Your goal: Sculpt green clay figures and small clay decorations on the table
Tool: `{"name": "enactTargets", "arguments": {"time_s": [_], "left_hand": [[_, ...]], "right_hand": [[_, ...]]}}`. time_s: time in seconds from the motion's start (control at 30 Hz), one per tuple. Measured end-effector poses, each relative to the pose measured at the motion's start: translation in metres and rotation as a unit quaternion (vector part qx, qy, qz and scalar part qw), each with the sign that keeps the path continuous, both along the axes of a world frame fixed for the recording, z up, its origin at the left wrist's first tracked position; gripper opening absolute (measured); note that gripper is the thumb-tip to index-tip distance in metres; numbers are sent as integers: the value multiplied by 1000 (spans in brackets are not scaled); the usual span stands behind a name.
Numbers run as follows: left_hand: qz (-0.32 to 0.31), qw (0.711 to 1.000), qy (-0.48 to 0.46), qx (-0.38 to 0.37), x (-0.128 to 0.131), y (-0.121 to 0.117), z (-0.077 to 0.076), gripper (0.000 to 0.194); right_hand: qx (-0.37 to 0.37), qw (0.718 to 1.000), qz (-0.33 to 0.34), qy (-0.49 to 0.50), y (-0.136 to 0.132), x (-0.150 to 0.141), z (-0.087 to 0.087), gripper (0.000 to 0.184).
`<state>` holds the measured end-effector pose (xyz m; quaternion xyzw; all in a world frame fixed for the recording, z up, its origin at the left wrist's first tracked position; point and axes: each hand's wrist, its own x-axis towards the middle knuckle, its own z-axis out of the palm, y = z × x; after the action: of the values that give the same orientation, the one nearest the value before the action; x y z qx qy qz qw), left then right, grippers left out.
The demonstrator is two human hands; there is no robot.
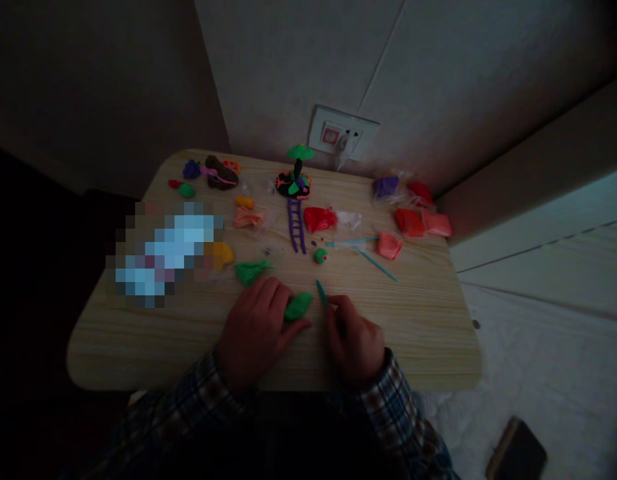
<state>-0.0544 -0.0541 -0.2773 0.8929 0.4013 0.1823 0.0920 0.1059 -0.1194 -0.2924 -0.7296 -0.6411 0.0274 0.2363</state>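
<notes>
My left hand [256, 330] is closed on a leaf-shaped piece of green modelling clay [298, 306], which juts out between the curled fingers and the thumb just above the tabletop. In my right hand [356, 340] I grip a teal clay-modelling knife [321, 292], its blade pointing away from me, a little right of the green piece and apart from it. A larger wad of green clay [252, 271] lies just beyond my left knuckles. Past the knife tip sits a small green ball with a pink spot [321, 256].
At the back of the wooden table [413, 333] stands a clay tree model [293, 183] with a purple ladder [296, 225]. Two teal sticks [378, 263] and bagged red clay [319, 219] lie nearby. More clay packets [411, 222] are at right; a blurred bright object [166, 253] is at left.
</notes>
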Motion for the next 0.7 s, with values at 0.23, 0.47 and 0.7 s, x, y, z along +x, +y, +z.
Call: {"name": "enactTargets", "arguments": {"time_s": [0.23, 0.47, 0.7], "left_hand": [[6, 996, -71, -54, 5, -3, -6, 16], [2, 996, -93, 6, 4, -8, -9, 11], [-6, 995, -98, 25, 4, -7, -9, 12]], "right_hand": [[47, 993, 92, -53, 7, 3, 6, 27], [58, 986, 151, -46, 10, 11, 4, 26], [52, 986, 152, -45, 12, 9, 4, 27]]}}
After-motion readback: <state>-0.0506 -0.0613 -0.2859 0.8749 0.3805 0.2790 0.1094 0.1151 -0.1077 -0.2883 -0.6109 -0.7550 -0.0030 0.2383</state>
